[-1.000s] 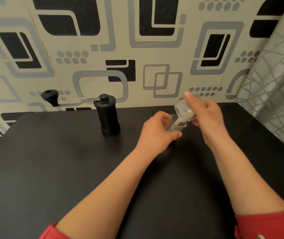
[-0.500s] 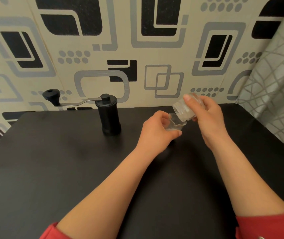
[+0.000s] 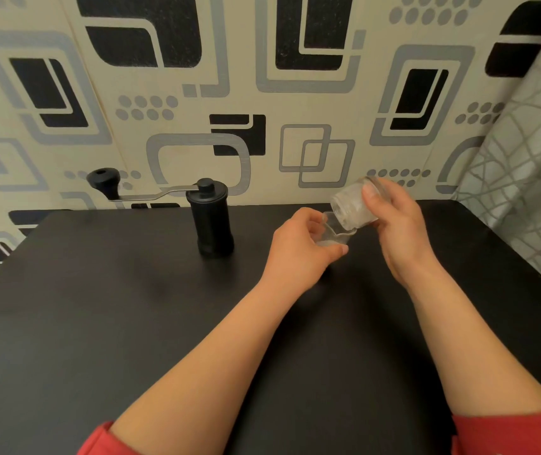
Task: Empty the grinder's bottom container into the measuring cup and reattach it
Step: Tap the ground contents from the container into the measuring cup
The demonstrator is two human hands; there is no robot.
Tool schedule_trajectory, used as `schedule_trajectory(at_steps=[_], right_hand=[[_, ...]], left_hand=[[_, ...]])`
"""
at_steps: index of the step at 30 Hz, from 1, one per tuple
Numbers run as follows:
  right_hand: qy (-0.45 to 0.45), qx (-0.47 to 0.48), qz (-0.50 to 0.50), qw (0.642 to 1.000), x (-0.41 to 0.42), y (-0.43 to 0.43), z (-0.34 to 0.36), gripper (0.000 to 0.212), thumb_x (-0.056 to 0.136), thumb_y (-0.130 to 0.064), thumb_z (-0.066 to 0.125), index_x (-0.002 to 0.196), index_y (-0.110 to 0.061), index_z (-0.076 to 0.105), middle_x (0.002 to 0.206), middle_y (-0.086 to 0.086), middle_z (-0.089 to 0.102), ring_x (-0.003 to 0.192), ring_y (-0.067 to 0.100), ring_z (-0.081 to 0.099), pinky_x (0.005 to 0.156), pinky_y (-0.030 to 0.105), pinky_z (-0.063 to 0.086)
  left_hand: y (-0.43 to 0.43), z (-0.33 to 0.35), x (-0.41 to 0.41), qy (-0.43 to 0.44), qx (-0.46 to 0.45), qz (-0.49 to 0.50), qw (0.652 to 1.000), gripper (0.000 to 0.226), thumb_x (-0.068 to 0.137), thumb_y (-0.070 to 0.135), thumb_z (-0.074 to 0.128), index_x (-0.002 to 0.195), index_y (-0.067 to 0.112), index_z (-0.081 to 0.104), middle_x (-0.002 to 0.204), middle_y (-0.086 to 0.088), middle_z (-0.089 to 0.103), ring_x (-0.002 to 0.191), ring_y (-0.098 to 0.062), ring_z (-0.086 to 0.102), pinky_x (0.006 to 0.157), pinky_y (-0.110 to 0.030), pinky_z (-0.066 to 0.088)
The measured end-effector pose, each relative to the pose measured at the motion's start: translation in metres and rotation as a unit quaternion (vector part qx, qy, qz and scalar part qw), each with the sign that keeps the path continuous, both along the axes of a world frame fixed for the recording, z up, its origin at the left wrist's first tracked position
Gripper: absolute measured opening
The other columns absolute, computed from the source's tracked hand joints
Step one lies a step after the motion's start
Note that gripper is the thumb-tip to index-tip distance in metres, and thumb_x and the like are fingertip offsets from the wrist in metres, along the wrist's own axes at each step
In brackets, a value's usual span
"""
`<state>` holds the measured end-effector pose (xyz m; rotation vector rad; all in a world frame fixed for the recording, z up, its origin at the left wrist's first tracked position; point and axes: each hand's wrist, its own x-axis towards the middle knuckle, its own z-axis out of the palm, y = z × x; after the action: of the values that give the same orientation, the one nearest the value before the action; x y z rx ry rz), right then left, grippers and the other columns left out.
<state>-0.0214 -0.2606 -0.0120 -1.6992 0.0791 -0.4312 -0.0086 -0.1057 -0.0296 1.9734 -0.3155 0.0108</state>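
Note:
My right hand holds the grinder's clear bottom container tilted, its mouth down and to the left over the measuring cup. The small clear cup stands on the black table with white powder in its bottom, and my left hand is wrapped around its left side. The black grinder body stands upright to the left of my hands, its crank handle pointing left. White dust clings to the inside of the container.
A patterned wall rises just behind the table's far edge. A grey patterned curtain hangs at the right, beside the table's right edge. Red sleeves show at the bottom.
The container has swung from steeply tipped to a flatter tilt and lifted slightly off the cup. The pour of white powder seen a second ago has stopped. My left hand has stayed on the cup.

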Motion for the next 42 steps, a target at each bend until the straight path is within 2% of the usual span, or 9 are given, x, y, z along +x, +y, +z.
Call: schedule_trajectory(at_steps=[5,10,14,19,22,26,32,38,42], right_hand=[[-0.006,-0.011,0.011,1.0,0.0,0.0016,-0.0009,0.056,0.088,-0.046,0.057,0.138,-0.02,0.055,0.136,0.006,0.058,0.128,0.022,0.054,0.111,0.049,0.044],[-0.021,-0.006,0.034,0.999,-0.0008,0.0014,-0.0017,0.044,0.096,-0.033,0.055,0.139,-0.021,0.054,0.141,0.007,0.055,0.133,0.023,0.05,0.114,0.051,0.04],[-0.018,0.001,0.048,0.999,-0.0024,0.0038,0.0004,0.05,0.091,-0.035,0.055,0.14,-0.023,0.052,0.14,0.004,0.055,0.133,0.019,0.051,0.114,0.048,0.04],[-0.02,-0.029,0.036,0.999,-0.0023,0.0057,0.0016,0.04,0.1,-0.036,0.055,0.138,-0.029,0.052,0.136,-0.006,0.055,0.13,0.013,0.051,0.113,0.047,0.042],[-0.026,-0.044,0.028,0.998,-0.003,0.0061,0.002,0.039,0.099,-0.034,0.057,0.138,-0.031,0.053,0.137,-0.004,0.055,0.129,0.013,0.052,0.11,0.046,0.045],[-0.038,-0.003,0.039,0.999,-0.0044,0.005,0.0032,0.037,0.099,-0.021,0.058,0.134,-0.032,0.054,0.137,-0.004,0.055,0.132,0.017,0.051,0.111,0.048,0.044],[-0.05,0.04,0.052,0.997,-0.0059,0.0062,0.0038,0.039,0.099,-0.013,0.056,0.134,-0.029,0.055,0.132,-0.009,0.056,0.128,0.014,0.054,0.107,0.04,0.049],[-0.063,0.059,0.067,0.994,-0.0073,0.0067,0.0035,0.042,0.099,-0.008,0.054,0.137,-0.025,0.052,0.138,0.001,0.055,0.133,0.018,0.052,0.11,0.043,0.046],[-0.078,0.074,0.077,0.991,-0.0073,0.0073,0.0046,0.043,0.098,-0.003,0.053,0.134,-0.026,0.052,0.134,-0.002,0.057,0.133,0.018,0.052,0.11,0.04,0.046]], left_hand=[[0.0007,-0.0006,0.0004,-0.007,0.008,0.003,1.0,0.053,0.071,0.028,0.085,0.116,0.026,0.058,0.106,0.009,0.062,0.095,-0.006,0.059,0.074,-0.014,0.042],[0.0011,-0.001,0.0009,-0.012,0.006,0.01,1.0,0.05,0.071,0.028,0.084,0.113,0.028,0.057,0.106,0.009,0.062,0.096,-0.007,0.059,0.079,-0.019,0.046],[0.0016,-0.0008,0.0006,-0.021,0.007,0.013,1.0,0.049,0.072,0.028,0.084,0.111,0.03,0.055,0.106,0.009,0.061,0.096,-0.007,0.059,0.082,-0.022,0.048],[0.0011,-0.0009,-0.0003,-0.019,0.007,0.009,1.0,0.048,0.072,0.028,0.084,0.108,0.033,0.053,0.106,0.01,0.061,0.096,-0.007,0.059,0.082,-0.023,0.048],[0.0011,-0.0008,0.0006,-0.02,0.007,0.008,1.0,0.049,0.072,0.028,0.084,0.11,0.032,0.054,0.106,0.01,0.061,0.097,-0.007,0.059,0.083,-0.024,0.048],[0.0009,-0.0012,0.0013,-0.019,0.009,0.008,1.0,0.051,0.072,0.029,0.084,0.114,0.029,0.055,0.107,0.01,0.061,0.096,-0.006,0.058,0.081,-0.021,0.047],[0.0009,-0.0011,0.0017,-0.023,0.008,0.004,1.0,0.051,0.073,0.03,0.083,0.116,0.028,0.056,0.105,0.012,0.06,0.091,-0.002,0.057,0.072,-0.011,0.04],[0.0009,-0.0012,-0.0001,-0.028,-0.003,0.004,1.0,0.046,0.072,0.029,0.083,0.107,0.033,0.054,0.1,0.015,0.059,0.089,0.001,0.056,0.07,-0.011,0.039],[0.0011,-0.0002,0.0,-0.026,-0.01,0.001,1.0,0.046,0.072,0.029,0.083,0.107,0.034,0.053,0.1,0.015,0.059,0.09,0.0,0.056,0.072,-0.011,0.04]])
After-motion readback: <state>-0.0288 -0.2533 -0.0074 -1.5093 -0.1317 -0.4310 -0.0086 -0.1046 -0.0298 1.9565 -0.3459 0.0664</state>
